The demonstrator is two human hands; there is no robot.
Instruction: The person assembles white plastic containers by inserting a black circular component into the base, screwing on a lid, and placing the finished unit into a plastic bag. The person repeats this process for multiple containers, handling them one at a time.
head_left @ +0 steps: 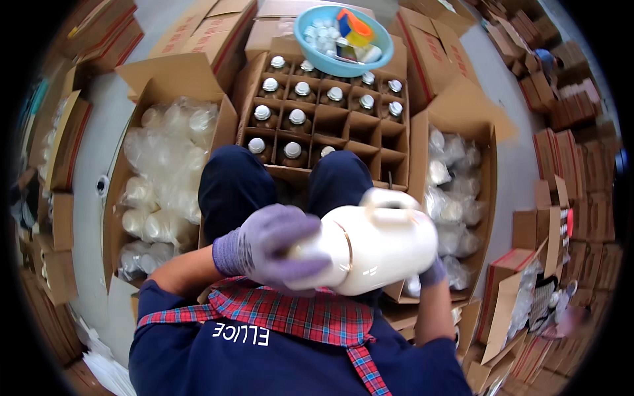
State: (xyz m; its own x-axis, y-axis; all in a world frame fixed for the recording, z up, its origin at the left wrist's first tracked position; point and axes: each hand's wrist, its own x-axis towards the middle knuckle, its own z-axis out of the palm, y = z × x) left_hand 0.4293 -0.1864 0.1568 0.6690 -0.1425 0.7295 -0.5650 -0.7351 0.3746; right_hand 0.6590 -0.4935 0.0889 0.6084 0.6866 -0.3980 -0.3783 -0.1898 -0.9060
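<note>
A glossy white vacuum jug (pixel 386 247) with a thin gold band and a side handle lies tilted across my lap. My left hand (pixel 274 245), in a purple glove, is wrapped round its narrow top end; the fingers are slightly blurred. At the wide base is my gloved right hand (pixel 432 272), mostly hidden behind the jug, supporting it. Beyond my knees stands a divided carton (pixel 290 173) holding several brown bottles (pixel 296 121) with white caps. Some of its cells toward the right hold no bottle.
A light-blue basin (pixel 310 56) with small white caps and an orange-and-blue tape dispenser (pixel 355 28) rests on the carton's far edge. Open boxes of plastic-wrapped white items stand left (pixel 165 152) and right (pixel 456 178). Stacked cartons (pixel 594 198) line the right; another person (pixel 571 320) is there.
</note>
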